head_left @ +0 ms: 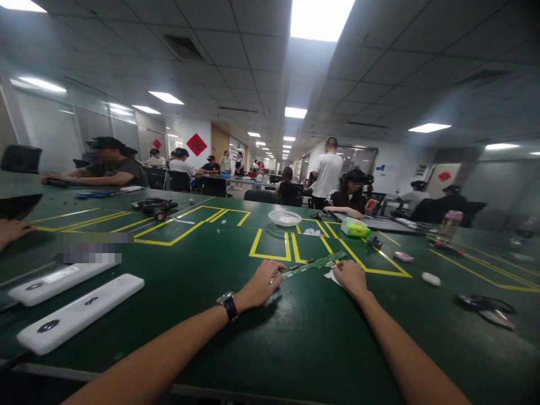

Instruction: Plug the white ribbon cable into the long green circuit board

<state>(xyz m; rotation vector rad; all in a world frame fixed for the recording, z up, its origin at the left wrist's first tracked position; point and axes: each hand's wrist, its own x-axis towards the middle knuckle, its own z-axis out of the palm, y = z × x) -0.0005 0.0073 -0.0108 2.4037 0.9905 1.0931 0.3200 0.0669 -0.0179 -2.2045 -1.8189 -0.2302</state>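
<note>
A long, narrow green circuit board [314, 264] is held slantwise just above the table, its right end farther from me. My left hand [265, 283], with a watch on the wrist, is closed on the board's left end. At the other end, my right hand [351, 278] has its fingers bent and pressed together around a white tissue [332, 276]. That tissue pokes out below the fingers, close to the board's edge. Whether the right fingertips also touch the board is hard to make out.
Two white power banks or strips [80, 312] lie at the left. Beyond the board are yellow tape outlines, a white basket [285, 217], crumpled tissue [312, 232] and a green tissue pack [355, 227]. A white mouse-like object [431, 279] and cable [485, 304] sit right. Other people sit around.
</note>
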